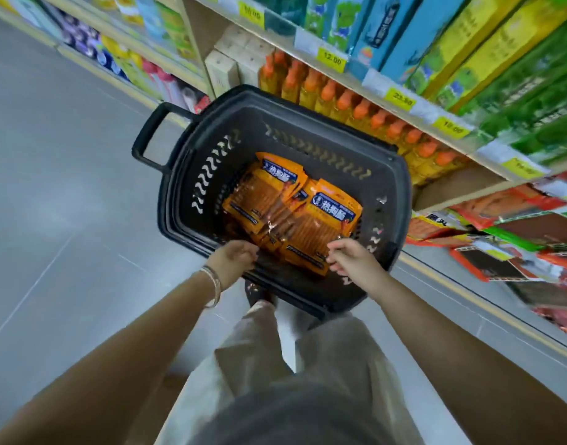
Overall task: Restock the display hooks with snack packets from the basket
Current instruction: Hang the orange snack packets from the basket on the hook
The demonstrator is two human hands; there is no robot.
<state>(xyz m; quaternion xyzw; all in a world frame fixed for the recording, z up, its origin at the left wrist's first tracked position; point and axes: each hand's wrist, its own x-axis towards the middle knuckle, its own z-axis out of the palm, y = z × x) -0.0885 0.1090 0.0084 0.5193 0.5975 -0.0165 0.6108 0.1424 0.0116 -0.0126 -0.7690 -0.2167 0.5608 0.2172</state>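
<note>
A black plastic basket (192,162) stands on the floor in front of my legs. Several orange snack packets (275,191) lie flat in its bottom, overlapping each other. My left hand (232,260), with bracelets at the wrist, hovers over the basket's near rim, fingers loosely curled and holding nothing. My right hand (352,258) reaches in from the right. Its bent fingertips are at the corner of the nearest orange packet (304,255), which still lies flat. Red and green packets hang on the display (500,248) low at the right.
Shelving runs along the right: orange-capped bottles (340,101) on the shelf behind the basket, and tall green, yellow and blue boxes (468,43) above with yellow price tags. The basket's pull handle (147,136) sticks out to the left. Grey tiled floor (67,187) lies to the left.
</note>
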